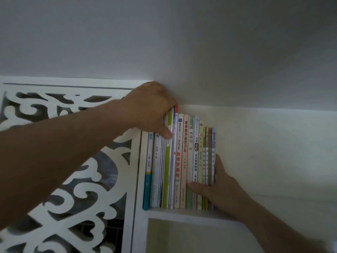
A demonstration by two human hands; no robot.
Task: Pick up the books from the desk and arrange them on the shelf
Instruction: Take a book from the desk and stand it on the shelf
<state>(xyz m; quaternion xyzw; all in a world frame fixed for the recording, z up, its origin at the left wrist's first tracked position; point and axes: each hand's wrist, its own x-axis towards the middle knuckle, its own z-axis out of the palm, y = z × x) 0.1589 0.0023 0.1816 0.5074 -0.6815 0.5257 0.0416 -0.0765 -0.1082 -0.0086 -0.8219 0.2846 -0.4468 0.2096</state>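
Mid-frame, the left hand (pixel 153 108) gripped the tall books' (pixel 170 157) tops; the right hand (pixel 217 187) clasped the thin books (pixel 208 157). Best to squeeze both together gently, keeping them straight.

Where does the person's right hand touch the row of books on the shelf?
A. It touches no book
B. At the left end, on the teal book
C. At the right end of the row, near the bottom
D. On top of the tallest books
C: the right hand holds the right end of the row of books low down, thumb across the spines, while the left hand grips the tall books' tops.
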